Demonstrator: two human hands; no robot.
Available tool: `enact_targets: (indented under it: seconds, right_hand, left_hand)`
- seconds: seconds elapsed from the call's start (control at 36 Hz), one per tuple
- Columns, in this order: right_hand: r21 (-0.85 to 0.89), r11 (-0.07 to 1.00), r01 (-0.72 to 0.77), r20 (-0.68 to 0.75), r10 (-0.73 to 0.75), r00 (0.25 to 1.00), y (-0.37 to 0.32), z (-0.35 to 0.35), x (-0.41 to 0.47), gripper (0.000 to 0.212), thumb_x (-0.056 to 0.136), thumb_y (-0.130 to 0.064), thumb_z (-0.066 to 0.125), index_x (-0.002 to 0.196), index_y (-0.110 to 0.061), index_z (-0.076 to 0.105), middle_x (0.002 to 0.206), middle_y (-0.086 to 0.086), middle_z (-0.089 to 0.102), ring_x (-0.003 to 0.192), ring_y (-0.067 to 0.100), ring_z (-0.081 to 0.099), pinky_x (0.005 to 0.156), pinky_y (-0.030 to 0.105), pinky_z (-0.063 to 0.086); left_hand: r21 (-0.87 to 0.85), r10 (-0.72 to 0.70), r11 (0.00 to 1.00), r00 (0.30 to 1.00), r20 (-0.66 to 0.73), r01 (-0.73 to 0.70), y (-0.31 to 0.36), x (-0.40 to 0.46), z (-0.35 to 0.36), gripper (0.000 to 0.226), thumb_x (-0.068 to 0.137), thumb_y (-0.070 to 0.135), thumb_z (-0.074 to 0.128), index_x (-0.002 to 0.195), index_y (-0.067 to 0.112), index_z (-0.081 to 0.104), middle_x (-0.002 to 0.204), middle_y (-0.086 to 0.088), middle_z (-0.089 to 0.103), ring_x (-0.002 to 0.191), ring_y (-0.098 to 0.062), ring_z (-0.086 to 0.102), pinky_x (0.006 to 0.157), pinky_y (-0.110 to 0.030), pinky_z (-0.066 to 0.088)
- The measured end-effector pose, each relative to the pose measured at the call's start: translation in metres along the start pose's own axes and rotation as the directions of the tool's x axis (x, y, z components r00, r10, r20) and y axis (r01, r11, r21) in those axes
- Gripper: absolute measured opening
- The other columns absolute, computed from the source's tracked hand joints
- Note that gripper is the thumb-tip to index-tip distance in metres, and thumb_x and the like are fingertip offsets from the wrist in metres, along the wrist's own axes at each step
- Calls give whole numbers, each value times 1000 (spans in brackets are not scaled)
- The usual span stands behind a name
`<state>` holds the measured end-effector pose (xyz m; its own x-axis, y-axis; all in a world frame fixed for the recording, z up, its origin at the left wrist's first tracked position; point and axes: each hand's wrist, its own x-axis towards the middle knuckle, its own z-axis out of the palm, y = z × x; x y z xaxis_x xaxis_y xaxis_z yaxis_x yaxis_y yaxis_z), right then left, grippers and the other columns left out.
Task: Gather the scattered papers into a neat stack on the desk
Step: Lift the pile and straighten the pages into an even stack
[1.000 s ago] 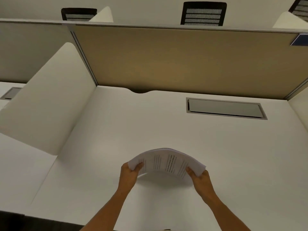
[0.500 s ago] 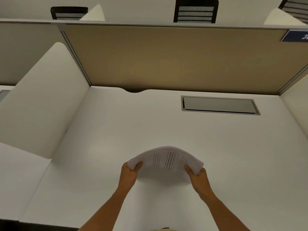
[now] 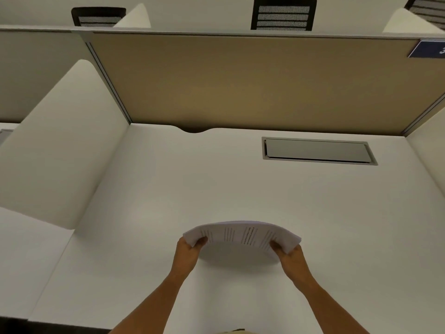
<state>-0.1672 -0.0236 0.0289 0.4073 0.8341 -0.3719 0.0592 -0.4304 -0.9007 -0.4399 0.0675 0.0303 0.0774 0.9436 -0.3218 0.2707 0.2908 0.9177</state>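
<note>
— Holding the papers (image 3: 242, 237) by both short ends, you have your left hand (image 3: 187, 253) and right hand (image 3: 290, 257) each closed on an edge, and the bundle bows upward above the desk (image 3: 168, 189), near you. What now?

— Ease your hands apart so the arch flattens, then lower the bundle.

— Do the edges look even?

— I can't tell from this angle. Tap the long edge on the desk before you lay it flat, and keep it clear of the grey hatch (image 3: 317, 151).
</note>
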Motion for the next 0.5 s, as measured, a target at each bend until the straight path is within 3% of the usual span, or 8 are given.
enact_targets:
  seconds: [0.14, 0.19, 0.31, 0.42, 0.5]
  right_hand:
    - [18, 1000, -15, -6, 15, 1000, 0, -2, 5, 27, 94, -14, 65, 119, -25, 63, 102, -7, 71, 90, 1, 69, 62, 10, 55]
    - [27, 1000, 4, -16, -3, 1000, -2, -2, 6, 27, 94, -11, 65, 115, -29, 63, 100, -8, 71, 88, -1, 69, 62, 9, 55]
    - [30, 999, 21, -36, -20, 999, -4, -3, 8, 31, 94, -7, 65, 113, -30, 61, 102, -5, 70, 92, 2, 68, 63, 8, 55]
    - [26, 1000, 3, 1, -3, 1000, 2, 0, 9, 27, 95, -12, 65, 119, -23, 62, 105, -1, 72, 94, 6, 69, 63, 13, 56]
    - [-3, 999, -34, 39, 34, 999, 9, 3, 10, 29, 95, -14, 65, 124, -12, 63, 109, 7, 73, 101, 18, 69, 72, 20, 55]
  left_hand:
    - [11, -8, 1000, 1000, 7, 8, 2, 6, -4, 37, 91, 7, 68, 97, 43, 66, 93, 15, 72, 92, -6, 67, 73, -14, 51]
    - [13, 5, 1000, 1000, 2, -5, 4, 9, -6, 45, 90, 6, 68, 87, 51, 70, 84, 19, 75, 85, 0, 70, 66, -11, 54]
    - [4, 36, 999, 999, 20, -36, 8, 11, -10, 53, 91, 7, 67, 86, 60, 70, 86, 28, 74, 85, 9, 69, 67, -6, 54]
    - [17, 17, 1000, 1000, 18, -17, 1, 11, -9, 42, 91, 8, 67, 90, 50, 70, 87, 18, 75, 90, -2, 70, 67, -11, 54]
    - [19, 11, 1000, 999, 39, -12, -8, 7, -7, 38, 92, 7, 66, 100, 44, 64, 99, 13, 72, 97, -5, 67, 78, -18, 52]
